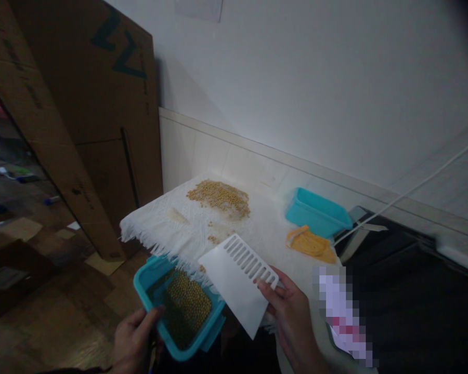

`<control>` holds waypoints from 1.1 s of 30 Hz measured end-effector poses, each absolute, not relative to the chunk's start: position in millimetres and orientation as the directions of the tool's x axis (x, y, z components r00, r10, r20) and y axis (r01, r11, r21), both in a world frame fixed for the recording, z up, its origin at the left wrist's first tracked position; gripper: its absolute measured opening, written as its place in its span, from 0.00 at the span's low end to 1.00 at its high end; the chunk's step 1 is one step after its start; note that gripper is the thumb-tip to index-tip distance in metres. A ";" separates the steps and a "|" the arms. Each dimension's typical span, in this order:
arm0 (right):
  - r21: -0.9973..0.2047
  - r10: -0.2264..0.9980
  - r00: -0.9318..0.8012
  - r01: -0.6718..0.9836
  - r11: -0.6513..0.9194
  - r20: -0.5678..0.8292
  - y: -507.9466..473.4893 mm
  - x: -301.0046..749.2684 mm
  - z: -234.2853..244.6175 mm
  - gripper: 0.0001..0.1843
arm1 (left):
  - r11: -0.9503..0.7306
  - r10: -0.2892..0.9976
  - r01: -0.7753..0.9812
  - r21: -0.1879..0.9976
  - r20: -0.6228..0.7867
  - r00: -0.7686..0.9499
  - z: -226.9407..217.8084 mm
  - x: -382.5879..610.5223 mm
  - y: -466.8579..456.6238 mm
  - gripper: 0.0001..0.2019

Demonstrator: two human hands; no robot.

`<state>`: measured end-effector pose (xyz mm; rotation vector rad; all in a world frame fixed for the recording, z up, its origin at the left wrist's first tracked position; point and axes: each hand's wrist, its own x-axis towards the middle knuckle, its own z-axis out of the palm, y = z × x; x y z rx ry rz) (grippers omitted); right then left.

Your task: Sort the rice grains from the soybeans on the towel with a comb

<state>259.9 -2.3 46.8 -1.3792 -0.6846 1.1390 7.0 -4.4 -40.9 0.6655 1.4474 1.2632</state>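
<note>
My left hand is closed on the near-left rim of a teal plastic basin, thumb over the edge. Inside the basin lie yellow soybeans and small dark green beans. Between the thumb and fingers of my right hand is a white flat slotted scraper, with a row of slots along its far edge. The scraper is tilted above the front of the table, partly over the basin's right side. Beyond it, a spread of yellow beans with pale grains rests on the white fringed tablecloth.
A second teal basin and an orange cloth sit at the table's right. A tall cardboard box stands left, against the wall. A white cord crosses the right side above a black surface.
</note>
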 end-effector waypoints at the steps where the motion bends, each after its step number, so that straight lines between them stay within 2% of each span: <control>1: -0.962 0.910 0.340 -0.211 -0.171 -0.236 -3.4 259.5 47.8 0.35 | 0.286 0.892 -0.232 0.930 -0.347 -0.291 -41.4 6.7 -4.3 0.19; 4: -0.970 0.918 0.348 -0.213 -0.119 -0.189 -3.0 263.9 51.1 0.34 | 0.301 0.880 -0.253 0.920 -0.370 -0.297 -41.4 6.2 -5.1 0.18; 8: -0.985 0.851 0.521 -0.169 0.024 -0.069 8.7 278.4 53.2 0.36 | 0.313 0.871 -0.288 0.905 -0.395 -0.293 -38.8 6.6 -6.9 0.17; 11: -0.985 0.804 0.593 -0.162 0.060 -0.049 15.9 288.1 52.2 0.39 | 0.303 0.867 -0.354 0.885 -0.410 -0.282 -35.6 8.1 -7.6 0.16; 19: -0.987 0.804 0.585 -0.161 -0.008 -0.102 5.7 293.5 43.7 0.37 | 0.307 0.870 -0.293 0.905 -0.392 -0.298 -34.8 7.9 -7.6 0.16; 33: -0.986 0.807 0.577 -0.161 -0.038 -0.125 2.4 290.6 44.5 0.37 | 0.288 0.878 -0.344 0.894 -0.390 -0.278 -32.9 8.7 -5.8 0.17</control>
